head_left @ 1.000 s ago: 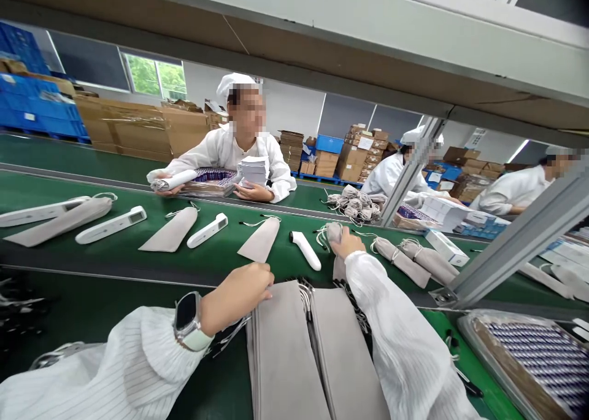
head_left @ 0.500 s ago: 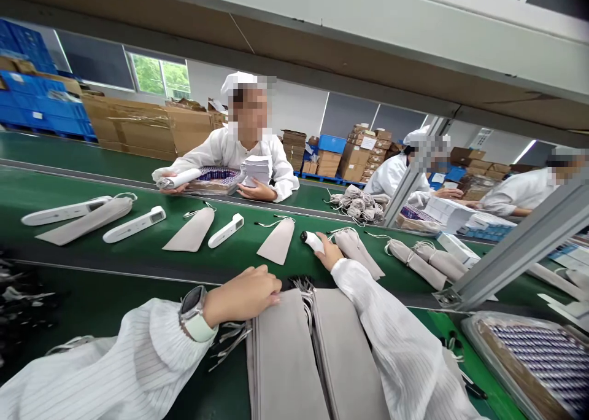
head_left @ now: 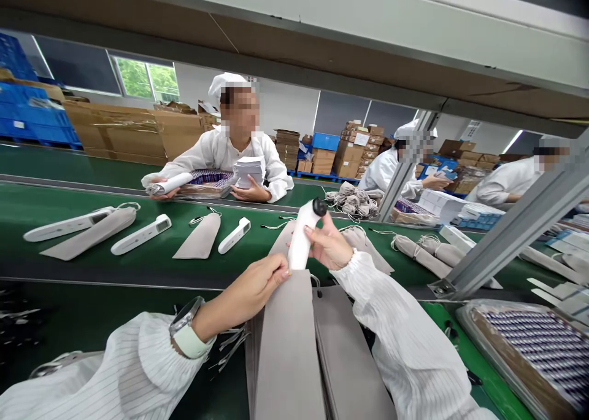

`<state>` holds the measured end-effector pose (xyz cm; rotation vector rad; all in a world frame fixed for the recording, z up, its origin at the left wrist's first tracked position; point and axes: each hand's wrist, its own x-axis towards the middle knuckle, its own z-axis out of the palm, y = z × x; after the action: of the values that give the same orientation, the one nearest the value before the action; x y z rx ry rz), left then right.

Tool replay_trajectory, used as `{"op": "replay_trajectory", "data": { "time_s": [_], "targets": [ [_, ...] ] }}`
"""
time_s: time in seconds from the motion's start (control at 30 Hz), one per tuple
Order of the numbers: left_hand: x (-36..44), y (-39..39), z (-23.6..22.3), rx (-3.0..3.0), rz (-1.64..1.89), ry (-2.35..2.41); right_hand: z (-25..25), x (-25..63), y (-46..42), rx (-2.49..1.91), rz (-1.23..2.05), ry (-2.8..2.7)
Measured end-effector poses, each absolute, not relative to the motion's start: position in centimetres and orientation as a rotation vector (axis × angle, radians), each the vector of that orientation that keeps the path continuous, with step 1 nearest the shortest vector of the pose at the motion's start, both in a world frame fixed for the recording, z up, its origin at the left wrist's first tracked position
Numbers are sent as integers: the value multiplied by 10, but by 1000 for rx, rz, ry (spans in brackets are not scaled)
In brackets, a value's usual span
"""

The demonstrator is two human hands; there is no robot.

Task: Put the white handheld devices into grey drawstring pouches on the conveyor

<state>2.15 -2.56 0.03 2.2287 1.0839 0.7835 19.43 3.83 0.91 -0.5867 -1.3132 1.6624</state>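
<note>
My right hand (head_left: 329, 242) grips a white handheld thermometer (head_left: 301, 239) near its black round tip (head_left: 319, 207). The device stands nearly upright, its lower end at or inside the mouth of a grey drawstring pouch (head_left: 289, 340); how deep it reaches is hidden. At the pouch's upper left edge, my left hand (head_left: 267, 279) pinches the fabric. The pouch lies on top of a stack in front of me, with a second stack of grey pouches (head_left: 350, 346) to its right. A black cord toggle (head_left: 319, 292) hangs by the mouth.
On the green conveyor (head_left: 151, 269) lie more white thermometers (head_left: 141, 234) and grey pouches (head_left: 200, 236). A metal post (head_left: 501, 239) slants up at right, near a tray of striped items (head_left: 529, 346). Co-workers (head_left: 239, 143) sit across the line. A shelf (head_left: 294, 33) hangs overhead.
My right hand has brought the thermometer from the conveyor toward me, to the pouch mouth. My left hand now pinches the top pouch, its edge raised from the stack.
</note>
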Motion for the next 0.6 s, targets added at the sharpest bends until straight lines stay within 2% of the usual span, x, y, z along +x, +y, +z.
{"op": "replay_trajectory", "data": {
  "time_s": [0.17, 0.23, 0.3, 0.4, 0.47, 0.53, 0.6],
  "targets": [
    [18, -20, -2, 2299, 1011, 1237, -14, 176, 34, -855, 1907, -1714],
    [16, -17, -2, 2324, 1031, 1282, -18, 171, 30, -970, 1871, -1923],
    [12, -16, 0, 2317, 1044, 1353, -18, 172, 32, -1073, 1596, -1972],
    [6, -22, 12, 2177, 882, 1431, -13, 192, 47, -1118, 793, -1789],
    [4, -31, 23, 2045, 658, 1276, -10, 211, 62, -1140, 316, -1659],
    [5, -40, 32, 1859, 550, 1050, -8, 225, 73, -1184, 118, -1572],
    [8, -45, 36, 1641, 669, 924, -7, 226, 73, -1177, 289, -1597]
  ]
}}
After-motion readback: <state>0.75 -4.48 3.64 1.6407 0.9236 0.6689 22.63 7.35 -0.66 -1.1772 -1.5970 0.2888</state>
